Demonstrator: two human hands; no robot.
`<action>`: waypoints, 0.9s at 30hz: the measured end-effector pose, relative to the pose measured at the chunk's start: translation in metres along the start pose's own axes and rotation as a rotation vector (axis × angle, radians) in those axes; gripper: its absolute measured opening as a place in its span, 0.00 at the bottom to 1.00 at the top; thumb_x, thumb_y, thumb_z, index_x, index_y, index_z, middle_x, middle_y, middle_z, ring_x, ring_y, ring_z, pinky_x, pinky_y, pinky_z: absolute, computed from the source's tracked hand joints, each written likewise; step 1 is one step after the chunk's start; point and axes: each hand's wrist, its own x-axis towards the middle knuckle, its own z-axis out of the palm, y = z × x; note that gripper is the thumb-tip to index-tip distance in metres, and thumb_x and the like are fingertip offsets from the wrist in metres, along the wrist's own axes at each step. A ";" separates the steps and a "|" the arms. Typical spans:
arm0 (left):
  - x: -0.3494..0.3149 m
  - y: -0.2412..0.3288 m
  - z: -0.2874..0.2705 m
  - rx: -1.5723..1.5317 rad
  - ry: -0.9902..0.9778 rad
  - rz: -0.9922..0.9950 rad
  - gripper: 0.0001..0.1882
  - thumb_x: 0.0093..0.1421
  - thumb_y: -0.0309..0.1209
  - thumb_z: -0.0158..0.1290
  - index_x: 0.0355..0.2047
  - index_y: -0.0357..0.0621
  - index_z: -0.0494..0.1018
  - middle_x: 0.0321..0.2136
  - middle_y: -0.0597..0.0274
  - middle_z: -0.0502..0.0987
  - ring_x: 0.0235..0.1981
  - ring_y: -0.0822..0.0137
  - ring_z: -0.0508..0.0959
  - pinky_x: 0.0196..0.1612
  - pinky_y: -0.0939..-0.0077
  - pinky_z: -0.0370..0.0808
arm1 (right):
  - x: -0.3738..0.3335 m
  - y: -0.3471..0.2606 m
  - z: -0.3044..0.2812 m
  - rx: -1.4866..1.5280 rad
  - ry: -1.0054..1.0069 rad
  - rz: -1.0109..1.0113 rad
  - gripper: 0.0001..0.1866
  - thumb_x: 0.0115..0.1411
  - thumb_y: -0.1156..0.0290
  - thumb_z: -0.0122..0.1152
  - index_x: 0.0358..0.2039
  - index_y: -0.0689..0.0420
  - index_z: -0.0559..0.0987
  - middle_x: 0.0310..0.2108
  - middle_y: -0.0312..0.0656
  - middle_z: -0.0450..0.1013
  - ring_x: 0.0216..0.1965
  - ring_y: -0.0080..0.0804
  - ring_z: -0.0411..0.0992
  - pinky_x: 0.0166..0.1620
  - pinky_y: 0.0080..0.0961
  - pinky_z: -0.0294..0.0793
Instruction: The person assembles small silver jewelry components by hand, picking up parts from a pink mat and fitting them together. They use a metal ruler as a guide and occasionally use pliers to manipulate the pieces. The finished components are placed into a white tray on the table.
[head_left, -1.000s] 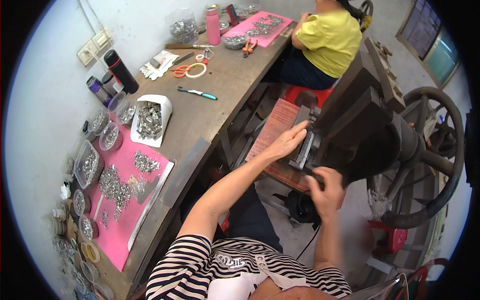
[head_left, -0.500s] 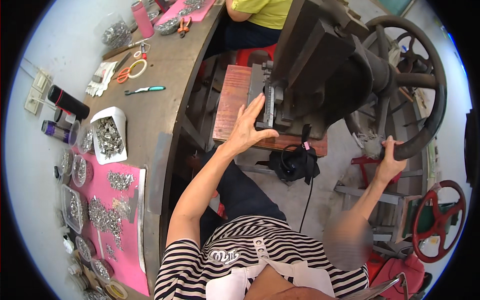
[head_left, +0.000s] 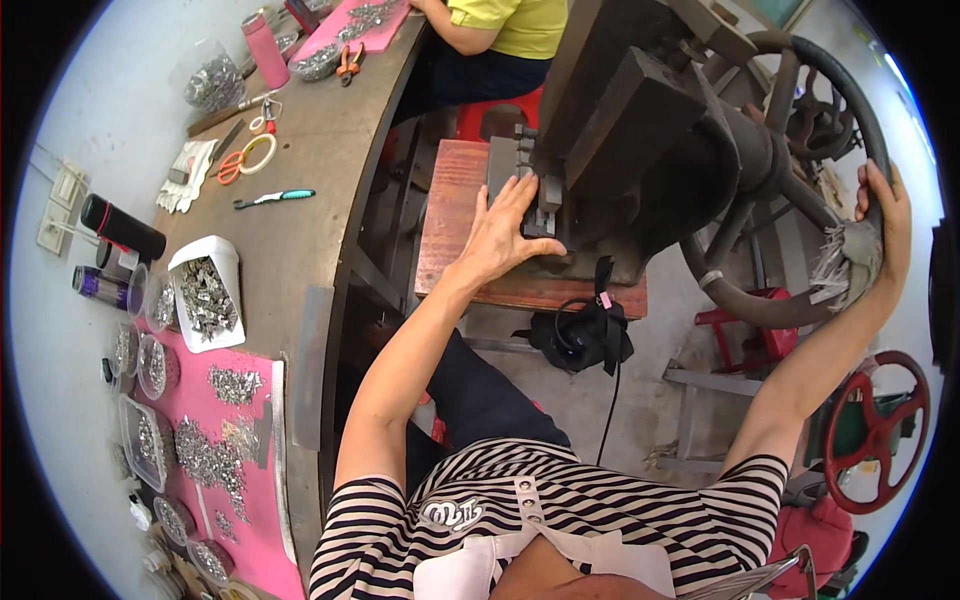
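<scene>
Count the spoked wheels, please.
3: a large black wheel held by the right hand, a smaller dark wheel partly behind it, and a red wheel at lower right. More may be hidden.

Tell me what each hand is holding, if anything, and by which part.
Right hand: the big dark handwheel, by its rim. The left hand is spread open, holding nothing visible.

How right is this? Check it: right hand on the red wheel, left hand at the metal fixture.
Wrong wheel: the head view shows the right hand on the large dark wheel. The left hand is at the metal fixture.
</scene>
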 end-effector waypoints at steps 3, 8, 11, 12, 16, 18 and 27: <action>-0.001 -0.002 0.001 -0.004 -0.005 -0.008 0.64 0.46 0.64 0.68 0.71 0.30 0.59 0.72 0.43 0.60 0.77 0.50 0.51 0.77 0.42 0.39 | -0.017 0.014 -0.001 -0.014 0.043 -0.059 0.13 0.72 0.63 0.57 0.44 0.62 0.76 0.23 0.35 0.68 0.25 0.21 0.67 0.33 0.18 0.68; 0.004 0.001 -0.001 0.016 -0.015 -0.026 0.63 0.47 0.63 0.68 0.71 0.30 0.58 0.73 0.42 0.59 0.77 0.50 0.51 0.76 0.41 0.38 | -0.146 0.096 0.123 -0.042 0.717 -0.274 0.15 0.65 0.77 0.66 0.48 0.65 0.72 0.27 0.40 0.73 0.24 0.25 0.73 0.31 0.24 0.76; 0.003 -0.001 0.000 0.000 0.006 -0.024 0.63 0.47 0.65 0.67 0.70 0.29 0.60 0.72 0.42 0.61 0.77 0.51 0.51 0.77 0.43 0.39 | -0.120 0.060 0.072 -0.128 0.492 -0.063 0.14 0.64 0.73 0.68 0.45 0.65 0.74 0.28 0.41 0.74 0.24 0.24 0.73 0.32 0.23 0.76; 0.005 -0.001 -0.001 -0.002 0.013 -0.024 0.62 0.48 0.65 0.67 0.70 0.30 0.60 0.72 0.42 0.61 0.77 0.51 0.51 0.76 0.42 0.39 | -0.102 0.056 0.046 -0.167 0.397 -0.023 0.16 0.63 0.68 0.70 0.43 0.64 0.74 0.27 0.39 0.73 0.24 0.24 0.72 0.32 0.21 0.73; 0.003 -0.008 0.006 0.070 0.021 -0.001 0.60 0.50 0.63 0.67 0.71 0.31 0.60 0.72 0.43 0.61 0.77 0.51 0.53 0.76 0.41 0.40 | -0.013 0.025 -0.002 -0.279 0.111 -0.030 0.30 0.66 0.58 0.68 0.59 0.67 0.71 0.22 0.33 0.68 0.23 0.20 0.67 0.30 0.18 0.67; 0.002 -0.005 0.003 0.052 0.015 -0.007 0.61 0.50 0.61 0.68 0.72 0.32 0.57 0.73 0.44 0.60 0.77 0.49 0.53 0.76 0.41 0.40 | 0.017 0.015 -0.005 -0.266 0.061 -0.048 0.32 0.67 0.58 0.66 0.64 0.66 0.70 0.22 0.31 0.65 0.23 0.18 0.64 0.30 0.16 0.65; 0.002 -0.004 0.004 0.003 -0.039 -0.021 0.65 0.47 0.64 0.69 0.73 0.32 0.55 0.72 0.41 0.59 0.77 0.41 0.49 0.76 0.40 0.40 | -0.138 0.117 0.106 -0.193 0.774 -0.238 0.18 0.64 0.69 0.72 0.47 0.64 0.75 0.34 0.40 0.76 0.32 0.24 0.76 0.40 0.24 0.78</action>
